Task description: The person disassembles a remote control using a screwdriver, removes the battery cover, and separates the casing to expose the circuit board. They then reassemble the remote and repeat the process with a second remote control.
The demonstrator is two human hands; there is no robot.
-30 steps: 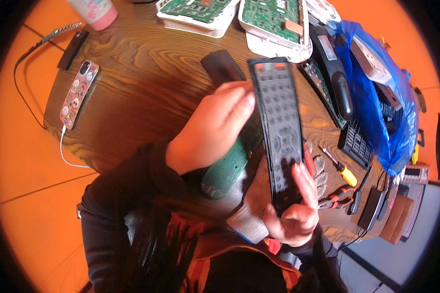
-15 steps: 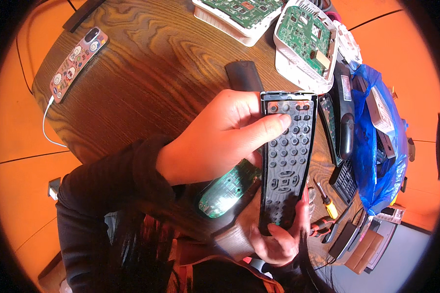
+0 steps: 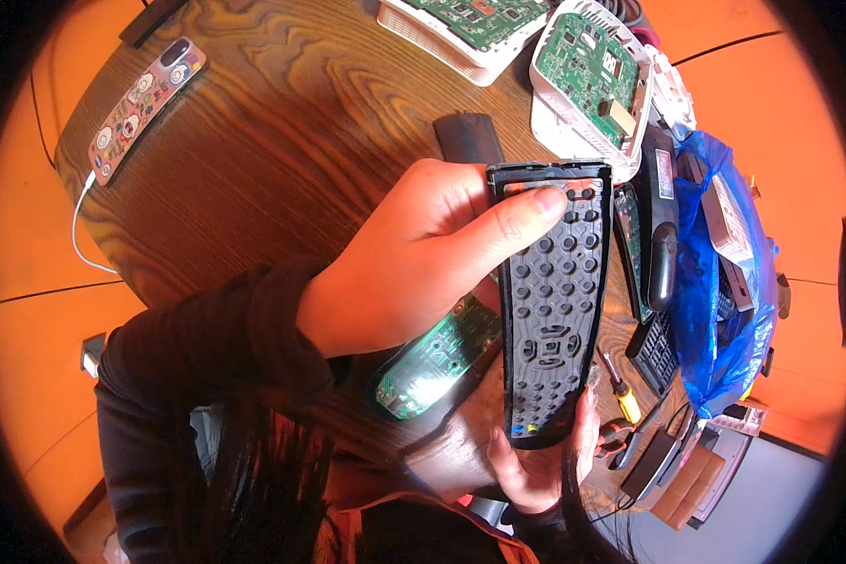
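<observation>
An opened remote control shell (image 3: 553,310) with a dark rubber keypad stands nearly upright between my hands, its button side toward me. Around its upper left edge closes my left hand (image 3: 423,254), the thumb pressed flat on the top rows of buttons. Cupped about the lower end is my right hand (image 3: 545,470), with fingers on both sides of the shell. Small coloured keys show near that end. Under my left wrist a long green circuit board (image 3: 432,367) lies on the table, partly hidden by the hand and the shell.
White housings with green boards (image 3: 587,80) sit at the back, near a black cover piece (image 3: 468,138). A blue plastic bag (image 3: 710,282) of parts is at the right, by a yellow-handled screwdriver (image 3: 625,399) and pliers (image 3: 614,437). A phone (image 3: 146,108) on a cable lies far left.
My left thumb has slid up to the top rows of buttons. The shell has tilted a little, its top shifting left, and my right fingers have opened away from the keypad's lower end, uncovering coloured keys.
</observation>
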